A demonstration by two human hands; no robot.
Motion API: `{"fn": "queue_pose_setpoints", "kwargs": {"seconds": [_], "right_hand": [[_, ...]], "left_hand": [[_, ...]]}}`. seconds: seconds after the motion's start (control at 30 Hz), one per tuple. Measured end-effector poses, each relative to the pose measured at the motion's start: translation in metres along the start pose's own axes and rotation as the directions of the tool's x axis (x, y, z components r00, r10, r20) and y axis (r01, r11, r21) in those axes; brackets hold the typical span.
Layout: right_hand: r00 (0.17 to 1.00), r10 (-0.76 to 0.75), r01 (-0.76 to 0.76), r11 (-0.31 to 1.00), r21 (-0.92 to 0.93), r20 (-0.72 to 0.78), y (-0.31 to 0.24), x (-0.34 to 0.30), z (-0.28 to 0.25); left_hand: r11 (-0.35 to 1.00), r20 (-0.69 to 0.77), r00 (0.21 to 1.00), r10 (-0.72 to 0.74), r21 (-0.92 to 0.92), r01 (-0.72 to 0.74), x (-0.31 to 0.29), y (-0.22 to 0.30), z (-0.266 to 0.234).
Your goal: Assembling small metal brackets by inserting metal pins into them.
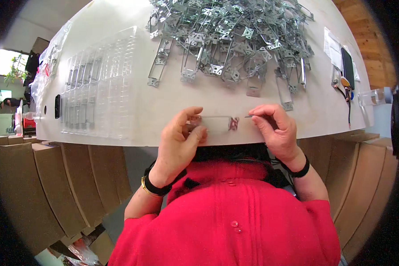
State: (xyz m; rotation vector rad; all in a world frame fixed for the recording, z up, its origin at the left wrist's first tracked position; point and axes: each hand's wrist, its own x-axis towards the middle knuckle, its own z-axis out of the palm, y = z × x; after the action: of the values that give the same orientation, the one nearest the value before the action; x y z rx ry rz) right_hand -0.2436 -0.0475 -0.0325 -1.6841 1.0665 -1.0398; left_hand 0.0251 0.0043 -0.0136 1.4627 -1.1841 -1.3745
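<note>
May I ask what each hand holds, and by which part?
Left hand: long silvery metal bracket, by its left end. Right hand: thin dark rod, by its right end.

Brown cardboard boxes (17,190) stand on both sides below the near edge of the white desk (155,124). Beyond the desk's left end, a window (3,62) glows bright white behind a green plant (17,72), near a pale wall (24,33). Past the desk's far right are brown wooden boards (368,40). Grey floor (114,221) shows below its near left.
</note>
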Motion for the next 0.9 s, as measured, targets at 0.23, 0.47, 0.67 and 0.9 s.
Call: {"fn": "queue_pose_setpoints", "kwargs": {"seconds": [0.23, 0.47, 0.67, 0.9], "right_hand": [[0.927, -0.357, 0.372, 0.846, -0.382, 0.114, -0.009, 0.011, 0.001], [0.94, -0.316, 0.34, 0.865, -0.37, 0.124, -0.012, 0.012, 0.004], [0.977, -0.212, 0.214, 0.94, -0.267, 0.034, -0.002, 0.007, 0.009], [0.995, -0.1, 0.09, 0.961, -0.261, -0.025, -0.001, 0.005, 0.005]], "left_hand": [[0.99, -0.126, 0.987, 0.096, 0.115, -0.082, 0.008, -0.006, 0.008], [0.992, -0.15, 0.984, 0.095, 0.091, -0.082, 0.009, -0.004, 0.012], [0.974, -0.14, 0.98, 0.141, 0.197, -0.112, 0.01, 0.001, 0.013], [0.993, -0.13, 0.988, 0.089, 0.095, -0.077, 0.012, -0.014, 0.012]]}}
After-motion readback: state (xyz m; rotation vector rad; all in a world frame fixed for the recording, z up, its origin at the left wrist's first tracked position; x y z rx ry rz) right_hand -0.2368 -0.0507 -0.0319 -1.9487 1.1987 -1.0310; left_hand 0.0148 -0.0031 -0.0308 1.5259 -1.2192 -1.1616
